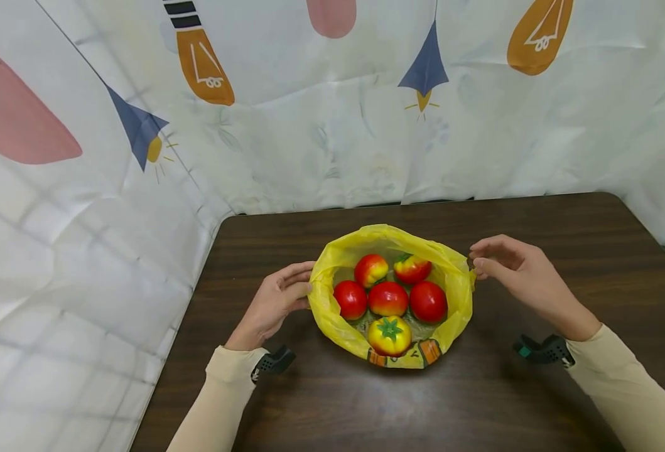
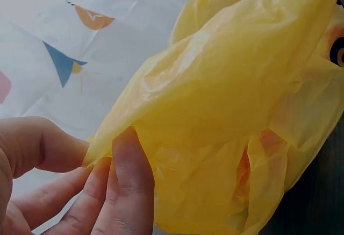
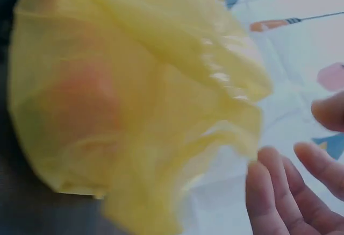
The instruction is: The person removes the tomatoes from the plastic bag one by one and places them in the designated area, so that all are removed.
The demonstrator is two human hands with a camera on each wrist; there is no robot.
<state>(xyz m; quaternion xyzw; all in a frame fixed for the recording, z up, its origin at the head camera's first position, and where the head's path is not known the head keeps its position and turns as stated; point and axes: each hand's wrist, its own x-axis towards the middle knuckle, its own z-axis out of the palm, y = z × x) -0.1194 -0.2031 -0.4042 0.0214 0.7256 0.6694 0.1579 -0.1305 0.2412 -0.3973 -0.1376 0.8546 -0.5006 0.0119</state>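
Note:
A yellow plastic bag (image 1: pixel 458 285) stands with its mouth spread wide on the table. Inside lie several shiny red fruits (image 1: pixel 389 299), some with yellow patches, and a yellow-red one (image 1: pixel 381 340) topped by a green star-shaped calyx. At the bag's left side, my left hand (image 1: pixel 272 304) pinches the rim between thumb and fingers, as the left wrist view shows. My right hand (image 1: pixel 527 279) is beside the right rim, its thumb apart from the fingers. In the right wrist view its fingertips (image 3: pixel 260 181) come close to a loose bag edge; whether they touch it I cannot tell.
The dark wooden table (image 1: pixel 377 408) extends around the bag. A white printed cloth (image 1: pixel 332 125) hangs behind the table and along its left side. Each wrist wears a black strap with a small device (image 1: pixel 275 360). Orange-and-black print marks the bag's front.

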